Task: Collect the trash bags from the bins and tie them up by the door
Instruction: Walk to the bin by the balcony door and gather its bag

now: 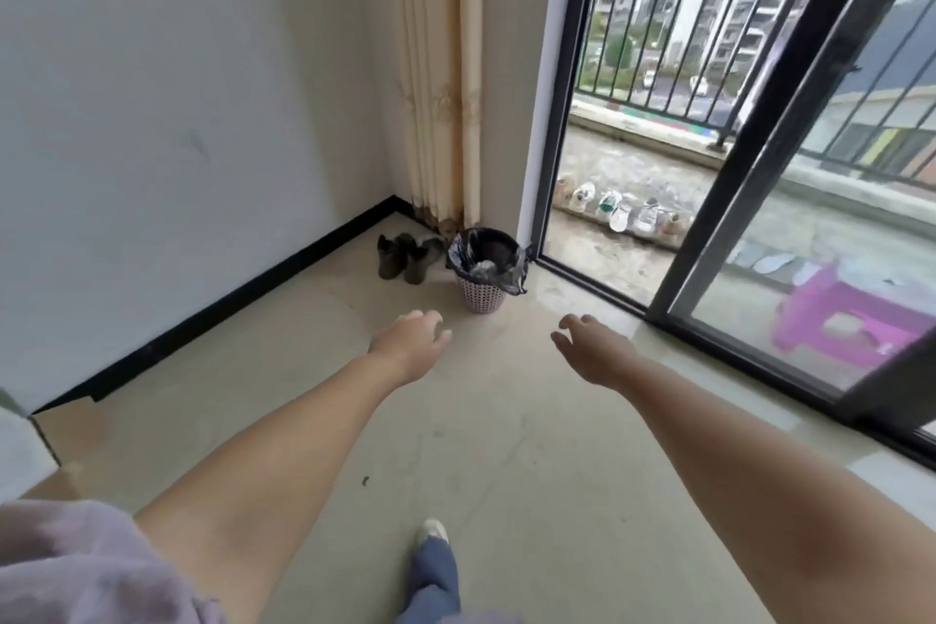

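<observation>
Scanning from the left, we see a purple fuzzy sleeve [76, 568] at the bottom corner and a white wall [177, 117] with a black baseboard [243, 299] running along the beige tiled floor [456, 446]. Left hand [413, 345] stretched forward, fingers [430, 319] loosely spread and slightly curled, holding nothing. Beyond it, a pair of dark shoes [405, 258] sits in the corner under a cream patterned curtain [440, 66]. Just beside the shoes we have the bin [481, 296], a small pinkish lattice basket on the floor, right by the open sliding door [759, 167]. Its trash bag [489, 253] is black, glossy, folded out over the rim, with a loose flap hanging on the right side; something pale lies inside, too blurred to name. Right hand [595, 352] also reaching forward, fingers relaxed and a bit apart, empty. Both hands are short of the bin, not touching it. Outside on the balcony: a row of light sneakers [618, 210], a black railing [709, 15], a pink stool [851, 314] behind the glass.
</observation>
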`<state>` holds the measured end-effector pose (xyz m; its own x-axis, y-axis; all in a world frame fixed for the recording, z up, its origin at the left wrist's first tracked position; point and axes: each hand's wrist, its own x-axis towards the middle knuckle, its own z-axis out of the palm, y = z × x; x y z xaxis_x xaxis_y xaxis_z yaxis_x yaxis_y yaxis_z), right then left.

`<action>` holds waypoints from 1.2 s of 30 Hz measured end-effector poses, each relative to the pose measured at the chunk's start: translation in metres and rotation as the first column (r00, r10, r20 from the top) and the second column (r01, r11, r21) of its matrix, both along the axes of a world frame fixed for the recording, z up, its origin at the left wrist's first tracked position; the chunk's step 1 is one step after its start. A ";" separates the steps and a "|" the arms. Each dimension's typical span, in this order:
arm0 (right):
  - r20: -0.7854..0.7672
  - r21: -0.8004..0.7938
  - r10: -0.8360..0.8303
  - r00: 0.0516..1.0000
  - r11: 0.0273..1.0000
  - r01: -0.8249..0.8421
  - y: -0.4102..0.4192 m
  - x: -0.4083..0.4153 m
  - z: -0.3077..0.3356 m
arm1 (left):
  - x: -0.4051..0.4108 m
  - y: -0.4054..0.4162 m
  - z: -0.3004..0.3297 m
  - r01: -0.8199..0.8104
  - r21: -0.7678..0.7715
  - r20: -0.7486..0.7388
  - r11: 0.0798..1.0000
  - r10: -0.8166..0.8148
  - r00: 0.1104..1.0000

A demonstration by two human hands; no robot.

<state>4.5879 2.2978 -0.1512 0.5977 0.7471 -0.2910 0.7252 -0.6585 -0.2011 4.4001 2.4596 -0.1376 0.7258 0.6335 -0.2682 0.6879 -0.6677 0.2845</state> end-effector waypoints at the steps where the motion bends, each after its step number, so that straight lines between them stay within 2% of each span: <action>1: -0.008 0.002 -0.017 1.000 1.000 0.017 0.025 0.015 0.000 | 0.016 0.027 0.000 0.009 -0.001 -0.013 1.000 -0.009 1.000; 10: -0.062 0.022 -0.106 0.992 0.994 0.108 0.196 0.133 -0.004 | 0.154 0.215 -0.002 0.099 0.020 -0.088 0.995 -0.097 0.991; 16: -0.118 0.011 -0.126 0.985 0.992 0.128 0.288 0.235 -0.049 | 0.255 0.309 -0.046 0.118 -0.033 -0.111 0.992 -0.121 0.986; 22: -0.205 -0.052 -0.165 0.965 0.986 0.158 0.375 0.346 -0.112 | 0.361 0.402 -0.103 0.051 -0.096 -0.142 0.994 -0.064 0.988; 28: -0.280 -0.112 -0.231 0.932 0.972 0.207 0.438 0.411 -0.202 | 0.424 0.471 -0.206 -0.079 -0.254 -0.137 0.964 0.045 0.990; 36: -0.341 -0.090 -0.362 0.868 0.931 0.353 0.480 0.437 -0.401 | 0.476 0.523 -0.404 -0.168 -0.371 -0.118 0.913 0.133 0.984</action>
